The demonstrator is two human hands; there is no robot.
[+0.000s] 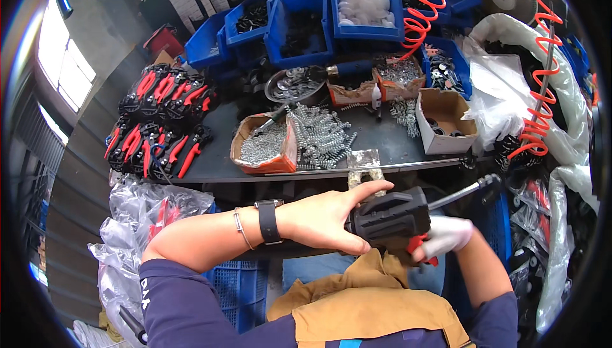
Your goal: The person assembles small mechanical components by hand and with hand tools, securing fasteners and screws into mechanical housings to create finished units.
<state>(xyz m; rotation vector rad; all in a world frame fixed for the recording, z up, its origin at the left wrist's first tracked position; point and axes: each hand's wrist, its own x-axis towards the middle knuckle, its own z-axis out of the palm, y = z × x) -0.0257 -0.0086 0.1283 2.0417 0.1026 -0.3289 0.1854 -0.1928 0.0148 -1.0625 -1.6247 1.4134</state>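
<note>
In front of my lap, just past the bench's near edge, is a black ribbed plastic tool body. A metal rod extends from its right side toward a dark tip. My left hand, bare and with a watch at the wrist, grips the body's left end between thumb and fingers. In a white glove, my right hand is closed on a red handle under the body's right side. Its fingertips are partly hidden. A small metal fixture at the bench edge stands just beyond the tool body.
Red-and-black hand tools are stacked at the bench's left. Loose springs lie beside a carton of small metal parts. Blue bins line the back. Red coiled hoses hang at right; plastic bags flank the bench.
</note>
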